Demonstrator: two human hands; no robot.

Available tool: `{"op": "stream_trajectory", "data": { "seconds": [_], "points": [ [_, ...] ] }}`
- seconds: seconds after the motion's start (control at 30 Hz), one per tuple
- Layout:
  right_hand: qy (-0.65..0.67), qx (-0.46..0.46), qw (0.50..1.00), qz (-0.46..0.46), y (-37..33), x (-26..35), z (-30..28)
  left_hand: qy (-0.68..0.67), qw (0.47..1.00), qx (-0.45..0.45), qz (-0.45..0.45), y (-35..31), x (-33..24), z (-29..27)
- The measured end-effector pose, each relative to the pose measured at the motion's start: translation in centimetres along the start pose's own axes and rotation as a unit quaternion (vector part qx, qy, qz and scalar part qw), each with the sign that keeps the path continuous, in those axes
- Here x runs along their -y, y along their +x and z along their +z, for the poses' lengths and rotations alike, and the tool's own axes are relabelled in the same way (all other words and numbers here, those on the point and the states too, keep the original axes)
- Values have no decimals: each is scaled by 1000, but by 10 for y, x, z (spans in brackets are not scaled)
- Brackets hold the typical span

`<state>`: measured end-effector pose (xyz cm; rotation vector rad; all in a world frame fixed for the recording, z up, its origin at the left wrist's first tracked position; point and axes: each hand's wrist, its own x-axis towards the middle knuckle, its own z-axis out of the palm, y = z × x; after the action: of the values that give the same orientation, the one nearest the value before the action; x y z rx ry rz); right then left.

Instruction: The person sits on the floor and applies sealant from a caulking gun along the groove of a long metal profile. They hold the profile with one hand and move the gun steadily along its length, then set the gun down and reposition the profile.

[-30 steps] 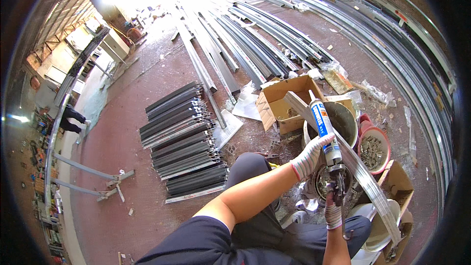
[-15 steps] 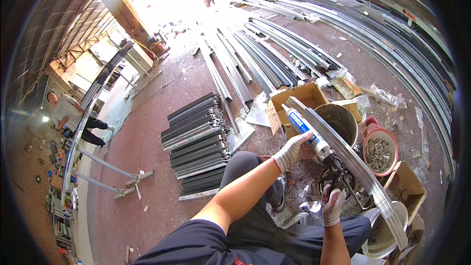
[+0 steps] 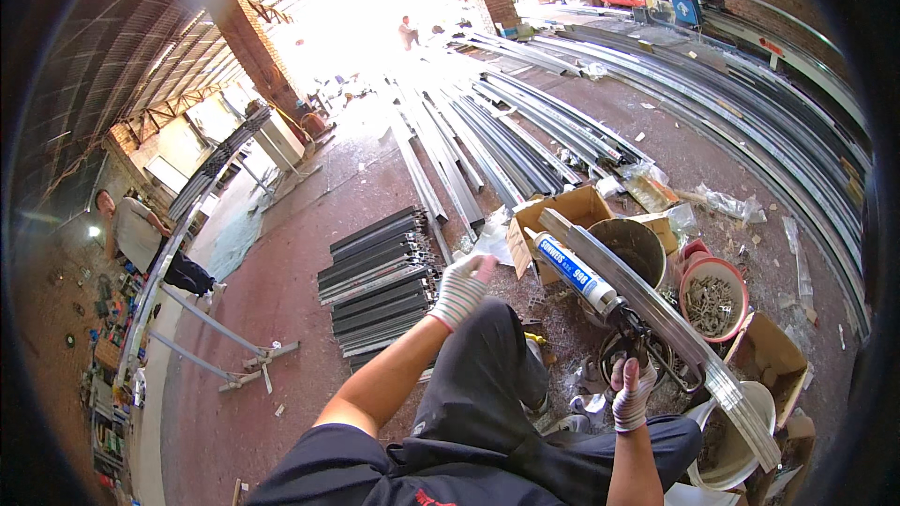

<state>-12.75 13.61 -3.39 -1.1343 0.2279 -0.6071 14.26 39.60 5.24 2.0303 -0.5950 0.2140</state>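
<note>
The longest thing beside you is the bundle of silvery strips (image 3: 670, 342). It lies aslant over the grey bucket (image 3: 647, 248) and the white tub (image 3: 763, 400) in this view; whether it rests on them, I cannot tell. If your right arm pushes it, I think the strips may slide, and they may strike the red bowl (image 3: 703, 272) and spill its small metal parts (image 3: 710, 307).

Next in size is the caulking gun (image 3: 630, 319). Your right hand (image 3: 633, 394) has its fingers wrapped on the handle, and it alone carries the weight, so the front end could sink or swing against the strips. A squeeze on the trigger by accident could push out sealant on the box (image 3: 520, 248) or your trousers. Your left hand (image 3: 461, 295) hangs in the air near your knee, well apart from the gun; I see nothing in it, but how far its fingers are closed I cannot tell.

The tube (image 3: 574, 269) sits in the front of the gun, just to the left of the strips, and points up and left toward the box. It is a straight cylinder, white and blue with pale lettering, without a visible dent. At its far end is a small whitish tip; whether it is cut, I cannot tell.
</note>
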Motion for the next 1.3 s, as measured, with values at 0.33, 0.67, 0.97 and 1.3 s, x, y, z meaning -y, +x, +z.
{"op": "stream_trajectory", "data": {
  "seconds": [0.33, 0.67, 0.97, 1.3],
  "points": [
    [22, -35, 998, 46, 3, 3, -8, 166, 984, -3, 62, -23, 36, -4],
    [-36, 4, 999, 28, 5, -1, -5, 193, 979, -1, 70, -18, 43, -9],
    [-86, 9, 996, 0, 6, -10, 0, 203, 975, 1, 87, -19, 55, -21],
    [-70, 4, 996, 56, 6, -8, 7, 207, 973, -18, 100, -20, 61, -24]
  ]
}}
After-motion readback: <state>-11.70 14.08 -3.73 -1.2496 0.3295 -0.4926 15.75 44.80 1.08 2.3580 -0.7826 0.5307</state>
